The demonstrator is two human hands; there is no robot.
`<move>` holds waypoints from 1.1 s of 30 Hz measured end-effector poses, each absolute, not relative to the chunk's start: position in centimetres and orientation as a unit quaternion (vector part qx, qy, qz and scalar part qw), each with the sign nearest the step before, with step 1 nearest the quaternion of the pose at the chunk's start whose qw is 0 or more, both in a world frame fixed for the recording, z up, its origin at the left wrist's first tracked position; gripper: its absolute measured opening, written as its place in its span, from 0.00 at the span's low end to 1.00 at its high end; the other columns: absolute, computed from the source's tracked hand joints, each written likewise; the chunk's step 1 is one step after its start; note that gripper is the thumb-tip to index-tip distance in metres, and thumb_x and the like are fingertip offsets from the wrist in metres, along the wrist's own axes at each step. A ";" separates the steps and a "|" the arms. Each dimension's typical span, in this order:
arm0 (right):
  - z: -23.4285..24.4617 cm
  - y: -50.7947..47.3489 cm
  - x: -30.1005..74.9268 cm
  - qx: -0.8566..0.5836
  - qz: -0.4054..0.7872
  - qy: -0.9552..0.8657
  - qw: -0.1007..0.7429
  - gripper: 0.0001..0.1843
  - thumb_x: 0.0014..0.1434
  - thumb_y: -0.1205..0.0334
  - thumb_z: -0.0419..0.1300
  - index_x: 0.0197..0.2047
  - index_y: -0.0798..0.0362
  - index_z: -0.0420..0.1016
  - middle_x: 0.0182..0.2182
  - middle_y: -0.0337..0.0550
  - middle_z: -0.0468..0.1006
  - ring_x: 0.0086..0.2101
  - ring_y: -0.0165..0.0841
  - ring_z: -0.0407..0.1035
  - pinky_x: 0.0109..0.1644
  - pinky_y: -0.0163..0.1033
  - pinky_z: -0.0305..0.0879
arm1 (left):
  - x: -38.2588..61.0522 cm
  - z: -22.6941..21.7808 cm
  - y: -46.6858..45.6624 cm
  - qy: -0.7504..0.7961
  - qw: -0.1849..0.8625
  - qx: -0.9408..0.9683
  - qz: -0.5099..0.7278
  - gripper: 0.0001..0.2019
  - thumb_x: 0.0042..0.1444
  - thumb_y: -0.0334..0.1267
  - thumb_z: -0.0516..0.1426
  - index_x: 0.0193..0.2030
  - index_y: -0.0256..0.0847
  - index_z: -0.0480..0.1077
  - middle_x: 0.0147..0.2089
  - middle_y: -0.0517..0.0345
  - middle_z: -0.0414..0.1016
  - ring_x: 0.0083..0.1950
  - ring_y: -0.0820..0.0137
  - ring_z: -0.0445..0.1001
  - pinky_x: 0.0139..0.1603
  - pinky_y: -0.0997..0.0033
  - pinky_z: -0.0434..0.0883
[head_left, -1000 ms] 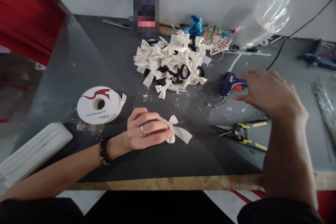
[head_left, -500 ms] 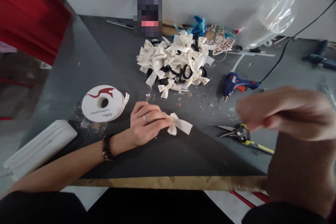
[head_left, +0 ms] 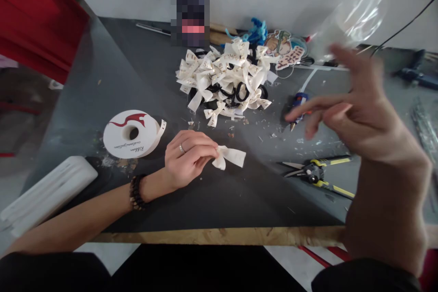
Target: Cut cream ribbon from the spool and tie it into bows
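Observation:
My left hand (head_left: 189,159) pinches a cream ribbon bow (head_left: 230,157) just above the dark tabletop, its tails pointing right. Fingers spread, my right hand (head_left: 356,112) hangs over the right side of the table with nothing in it, somewhat blurred. Behind its fingertips lies a blue glue gun (head_left: 300,100), partly covered by the hand. Yellow-handled pliers-like snips (head_left: 313,172) lie below that hand, jaws pointing left. Beyond my left hand is a heap of cream ribbon bows with black hair ties (head_left: 226,75).
A white ribbon spool (head_left: 118,141) lies left of my left hand, near a long white plastic object (head_left: 48,196). Along the back are blue fuzzy wire (head_left: 256,32), stickers (head_left: 284,48) and a clear plastic bag (head_left: 356,13). The wooden table edge (head_left: 219,236) runs in front.
My right hand has opened from a closed shape and moved up over the glue gun, uncovering the handles of the snips. My left hand still holds the bow.

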State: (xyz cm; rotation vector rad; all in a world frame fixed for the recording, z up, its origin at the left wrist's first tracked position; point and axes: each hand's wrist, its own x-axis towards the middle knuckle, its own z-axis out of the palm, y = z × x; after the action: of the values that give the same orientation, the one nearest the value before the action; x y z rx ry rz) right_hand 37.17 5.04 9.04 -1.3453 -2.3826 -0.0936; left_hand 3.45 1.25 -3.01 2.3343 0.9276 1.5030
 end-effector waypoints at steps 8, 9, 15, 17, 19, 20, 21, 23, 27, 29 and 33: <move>8.0 3.7 34.4 -0.487 -0.168 -0.829 0.218 0.11 0.66 0.59 0.68 0.52 0.44 0.80 0.57 0.47 0.83 0.60 0.54 0.77 0.75 0.68 0.58 | 3.4 -2.3 1.1 0.293 0.014 0.825 0.483 0.10 0.64 0.26 0.64 0.41 0.49 0.79 0.43 0.59 0.86 0.39 0.70 0.85 0.43 0.64 0.77; 8.1 3.3 33.7 -0.493 -0.151 -0.838 0.181 0.25 0.64 0.58 0.71 0.62 0.49 0.75 0.70 0.56 0.71 0.70 0.61 0.64 0.76 0.70 0.54 | 3.4 -2.2 1.1 0.290 0.006 0.828 0.479 0.10 0.63 0.26 0.64 0.41 0.48 0.80 0.43 0.58 0.86 0.39 0.70 0.85 0.43 0.64 0.77; 7.4 1.4 29.9 -0.343 0.025 -0.913 0.221 0.17 0.69 0.49 0.67 0.57 0.44 0.77 0.42 0.36 0.88 0.39 0.35 0.82 0.48 0.43 0.76 | 3.1 -2.7 1.2 0.283 -0.017 0.832 0.476 0.09 0.61 0.26 0.66 0.42 0.46 0.80 0.45 0.57 0.86 0.42 0.66 0.85 0.45 0.61 0.77; 6.8 0.9 28.6 -0.297 -0.040 -0.926 0.230 0.12 0.69 0.49 0.68 0.48 0.47 0.80 0.36 0.35 0.87 0.33 0.32 0.79 0.41 0.42 0.71 | 3.0 -3.1 1.3 0.290 -0.002 0.828 0.480 0.09 0.62 0.29 0.67 0.44 0.48 0.79 0.48 0.58 0.86 0.45 0.66 0.85 0.47 0.60 0.79; 6.1 0.4 27.3 -0.274 -0.101 -0.926 0.238 0.08 0.69 0.54 0.68 0.46 0.48 0.82 0.36 0.33 0.88 0.32 0.30 0.78 0.38 0.42 0.67 | 3.0 -3.4 1.4 0.294 0.022 0.820 0.490 0.09 0.62 0.29 0.67 0.44 0.48 0.78 0.49 0.58 0.86 0.45 0.66 0.85 0.48 0.60 0.81; 5.8 0.2 26.8 -0.268 -0.121 -0.923 0.249 0.05 0.69 0.58 0.69 0.45 0.48 0.83 0.36 0.32 0.88 0.31 0.29 0.78 0.37 0.42 0.66 | 3.0 -3.4 1.4 0.291 0.034 0.816 0.498 0.08 0.62 0.29 0.66 0.44 0.48 0.78 0.49 0.57 0.86 0.44 0.67 0.85 0.48 0.61 0.82; 5.5 0.0 26.3 -0.265 -0.136 -0.918 0.262 0.02 0.68 0.61 0.69 0.44 0.48 0.83 0.35 0.31 0.88 0.31 0.28 0.78 0.36 0.42 0.65 | 3.1 -3.4 1.4 0.285 0.045 0.813 0.505 0.08 0.62 0.28 0.66 0.43 0.47 0.78 0.49 0.56 0.86 0.43 0.67 0.85 0.46 0.62 0.82; 5.0 -0.2 25.7 -0.273 -0.138 -0.911 0.276 0.03 0.67 0.66 0.69 0.41 0.47 0.82 0.34 0.30 0.88 0.30 0.27 0.77 0.35 0.41 0.64 | 3.3 -3.4 1.4 0.274 0.065 0.808 0.517 0.08 0.62 0.28 0.66 0.44 0.46 0.77 0.47 0.56 0.86 0.41 0.68 0.84 0.42 0.63 0.82; 4.1 -0.2 25.7 -0.342 -0.017 -0.896 0.281 0.10 0.66 0.55 0.71 0.46 0.50 0.82 0.39 0.37 0.89 0.35 0.33 0.82 0.37 0.42 0.67 | 3.3 -3.7 1.2 0.280 0.097 0.796 0.528 0.09 0.63 0.27 0.66 0.47 0.45 0.77 0.47 0.53 0.85 0.42 0.66 0.84 0.44 0.61 0.84; 3.6 -0.2 25.8 -0.387 0.050 -0.875 0.285 0.19 0.64 0.47 0.72 0.48 0.52 0.82 0.41 0.40 0.89 0.38 0.37 0.84 0.38 0.42 0.69 | 3.2 -4.0 1.1 0.286 0.113 0.787 0.535 0.10 0.63 0.27 0.66 0.47 0.43 0.77 0.48 0.50 0.84 0.44 0.65 0.84 0.45 0.60 0.84; 2.6 0.1 25.7 -0.445 0.129 -0.838 0.287 0.10 0.66 0.52 0.70 0.42 0.50 0.83 0.36 0.37 0.89 0.34 0.35 0.83 0.43 0.42 0.72 | 3.1 -4.3 1.0 0.303 0.136 0.779 0.532 0.11 0.63 0.25 0.65 0.48 0.46 0.77 0.48 0.52 0.83 0.46 0.65 0.84 0.43 0.64 0.84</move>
State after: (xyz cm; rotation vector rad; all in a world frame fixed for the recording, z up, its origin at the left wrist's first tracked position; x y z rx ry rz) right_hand 25.73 0.08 2.63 -1.1875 -2.2397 0.3454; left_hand 3.14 1.04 -4.26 2.2547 0.8773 1.5417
